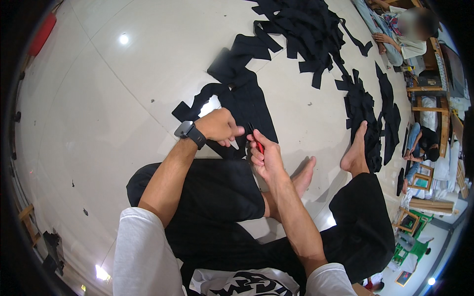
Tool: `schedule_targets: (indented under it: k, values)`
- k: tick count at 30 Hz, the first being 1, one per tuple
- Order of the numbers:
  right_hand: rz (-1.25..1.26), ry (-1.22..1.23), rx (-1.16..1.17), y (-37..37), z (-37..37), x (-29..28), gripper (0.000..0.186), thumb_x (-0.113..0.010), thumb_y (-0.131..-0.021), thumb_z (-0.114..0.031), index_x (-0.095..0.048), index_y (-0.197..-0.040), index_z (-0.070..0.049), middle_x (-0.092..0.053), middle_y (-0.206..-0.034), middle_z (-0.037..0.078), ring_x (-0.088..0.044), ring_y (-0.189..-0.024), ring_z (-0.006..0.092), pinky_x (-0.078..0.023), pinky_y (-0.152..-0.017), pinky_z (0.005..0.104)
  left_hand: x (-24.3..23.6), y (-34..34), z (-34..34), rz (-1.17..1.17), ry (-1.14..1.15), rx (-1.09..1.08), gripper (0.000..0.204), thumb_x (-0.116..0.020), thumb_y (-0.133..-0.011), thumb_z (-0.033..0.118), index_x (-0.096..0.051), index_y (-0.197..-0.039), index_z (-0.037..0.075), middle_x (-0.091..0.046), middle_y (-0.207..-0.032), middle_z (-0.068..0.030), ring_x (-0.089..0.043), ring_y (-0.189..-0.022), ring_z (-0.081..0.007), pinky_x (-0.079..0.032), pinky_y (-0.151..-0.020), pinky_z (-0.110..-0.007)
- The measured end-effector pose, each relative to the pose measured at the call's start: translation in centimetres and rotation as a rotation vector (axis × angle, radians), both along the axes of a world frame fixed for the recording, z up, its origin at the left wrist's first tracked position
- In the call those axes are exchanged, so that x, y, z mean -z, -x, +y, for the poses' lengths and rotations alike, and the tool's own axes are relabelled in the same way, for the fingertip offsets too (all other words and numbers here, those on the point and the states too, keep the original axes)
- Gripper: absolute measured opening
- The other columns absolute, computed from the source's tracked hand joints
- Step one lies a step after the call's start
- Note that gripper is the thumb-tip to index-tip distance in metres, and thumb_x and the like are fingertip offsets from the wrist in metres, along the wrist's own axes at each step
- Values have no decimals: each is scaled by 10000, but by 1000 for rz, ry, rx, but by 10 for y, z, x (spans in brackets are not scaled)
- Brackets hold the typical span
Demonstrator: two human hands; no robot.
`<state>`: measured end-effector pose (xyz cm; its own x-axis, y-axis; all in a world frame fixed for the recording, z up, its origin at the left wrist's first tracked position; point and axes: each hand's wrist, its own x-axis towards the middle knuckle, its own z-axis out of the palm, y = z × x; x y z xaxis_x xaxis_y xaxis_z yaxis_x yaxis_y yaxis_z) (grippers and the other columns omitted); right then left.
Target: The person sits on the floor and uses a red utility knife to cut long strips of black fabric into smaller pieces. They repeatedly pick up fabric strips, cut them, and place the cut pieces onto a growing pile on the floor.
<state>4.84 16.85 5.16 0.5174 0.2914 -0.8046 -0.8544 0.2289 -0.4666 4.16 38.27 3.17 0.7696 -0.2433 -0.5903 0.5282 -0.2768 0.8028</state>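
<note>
My left hand (218, 126), with a dark watch on its wrist, is closed over a black cloth piece (253, 101) spread on the floor before my legs. Its fingers appear to pinch the cloth, though the exact grip is hidden under the hand. Just to its right, my right hand (266, 157) is wrapped round a small red-handled tool (259, 145). The tool's narrow dark tip points up and away, close to the left fingertips. It looks like thread snips, but the blades blend into the black cloth behind.
A big heap of black cloth strips (301, 29) lies at the far side, joined by more strips (363, 106) beside my bare foot (356, 153). People sit along the right, near wooden frames (409, 221). A red object (42, 34) stands at the far left.
</note>
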Motion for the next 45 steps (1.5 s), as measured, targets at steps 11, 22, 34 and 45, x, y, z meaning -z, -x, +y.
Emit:
schedule_targets:
  k: [11,22,34,45]
  values:
    - [-740,696,-287,13,-3,23,317,-687,-978,-249,-685,-1038,62,-694,-820,61,-592,-712,101,-473,-658,269,5,9,-20,-450,-639,-231,321,-854,-771,279,-703,-790,-4,-705,-726,-191,-718,-716,-334,-560,-660,-400]
    - [-622,407,-203,0,-24,40,275,-618,-1030,-231,-665,-1061,38,-665,-774,67,-479,-461,56,-357,-408,242,40,2,-64,-245,-94,-631,382,-804,-798,147,-609,-1072,-34,-706,-846,-135,-670,-744,-194,-530,-675,-323]
    - [-576,346,-151,-4,-29,32,350,-565,-1055,-270,-646,-1011,68,-647,-754,88,-455,-395,92,-336,-356,251,25,2,-43,-107,30,-533,368,-729,-889,13,-543,-1205,-16,-641,-1015,-115,-608,-851,-136,-508,-654,-272]
    - [-257,78,-118,3,-31,1,274,-598,-1024,-194,-612,-1040,78,-648,-786,124,-477,-430,107,-339,-361,250,22,-2,-45,-48,191,-574,425,-747,-847,-54,-535,-1213,-25,-553,-899,-29,-514,-763,-88,-471,-641,-231]
